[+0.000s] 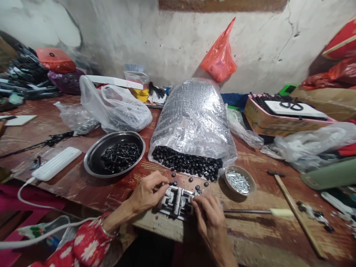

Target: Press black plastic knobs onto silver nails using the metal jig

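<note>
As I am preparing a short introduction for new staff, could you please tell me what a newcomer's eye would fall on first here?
Probably the big shiny plastic sack mid-table, with small black round pieces at its open mouth. Next, the bright red bag against the wall above it. Then, at the near table edge, the left hand and right hand at either side of a metal fixture.
</note>
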`<move>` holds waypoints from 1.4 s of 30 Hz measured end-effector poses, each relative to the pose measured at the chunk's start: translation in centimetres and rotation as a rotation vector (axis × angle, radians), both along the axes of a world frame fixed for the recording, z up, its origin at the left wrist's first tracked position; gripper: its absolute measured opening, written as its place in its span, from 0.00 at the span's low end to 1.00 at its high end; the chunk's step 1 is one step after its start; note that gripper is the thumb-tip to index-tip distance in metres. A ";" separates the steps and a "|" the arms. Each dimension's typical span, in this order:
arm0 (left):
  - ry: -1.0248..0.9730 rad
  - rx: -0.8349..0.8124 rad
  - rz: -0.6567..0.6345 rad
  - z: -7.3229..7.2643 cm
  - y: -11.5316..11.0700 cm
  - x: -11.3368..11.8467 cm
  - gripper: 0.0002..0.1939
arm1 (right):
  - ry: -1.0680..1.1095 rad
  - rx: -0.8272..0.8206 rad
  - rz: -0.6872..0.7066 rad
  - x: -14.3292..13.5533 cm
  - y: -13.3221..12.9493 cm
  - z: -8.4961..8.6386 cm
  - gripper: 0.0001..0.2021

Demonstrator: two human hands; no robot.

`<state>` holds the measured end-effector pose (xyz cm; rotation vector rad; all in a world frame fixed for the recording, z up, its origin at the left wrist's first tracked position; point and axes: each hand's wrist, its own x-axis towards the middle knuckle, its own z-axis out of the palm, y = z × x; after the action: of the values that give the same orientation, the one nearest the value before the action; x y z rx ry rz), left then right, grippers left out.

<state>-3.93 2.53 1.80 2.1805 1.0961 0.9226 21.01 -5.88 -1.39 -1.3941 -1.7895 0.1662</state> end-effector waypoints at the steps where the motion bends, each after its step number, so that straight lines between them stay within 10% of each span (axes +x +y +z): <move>1: 0.012 0.004 0.025 0.0 0.8 0.2 0.09 | 0.005 0.002 -0.020 0.6 0.7 0.1 0.04; 17: 0.380 -0.118 0.037 -1.8 7.5 3.9 0.07 | -0.148 -0.318 -0.062 3.0 7.7 -0.2 0.08; 27: 0.060 0.045 -0.139 -0.3 2.6 1.1 0.12 | 0.319 -0.272 0.048 2.7 3.6 2.2 0.10; 42: 0.147 0.036 -0.166 -0.3 0.1 0.8 0.14 | -0.010 -0.028 0.095 0.5 1.0 0.4 0.06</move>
<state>-3.11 2.60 1.51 2.3591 0.9532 0.7235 21.49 -4.91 -1.00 -1.3321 -1.8687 0.2355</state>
